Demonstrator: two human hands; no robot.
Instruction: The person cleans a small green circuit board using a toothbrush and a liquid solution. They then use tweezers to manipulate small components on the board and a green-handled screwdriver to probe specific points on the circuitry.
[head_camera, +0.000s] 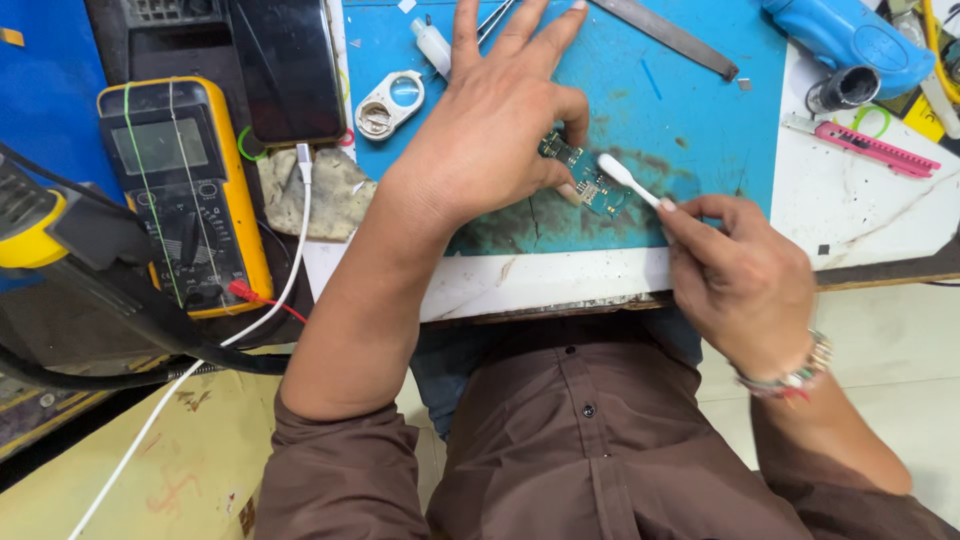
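A small green circuit board (590, 180) lies on a stained blue work mat (690, 130). My left hand (490, 130) presses down on the board's left end with thumb and forefinger, the other fingers spread. My right hand (740, 275) grips a white toothbrush (628, 180) by its handle, and the brush head rests on the board's right part.
A yellow multimeter (185, 190) with red lead sits at the left, beside a dark phone (288, 68) with a white cable. A grey rag (322, 190), loupe (392, 102), small white bottle (432, 45), metal ruler (672, 35), blue tool (850, 35) and pink cutter (870, 145) surround the mat.
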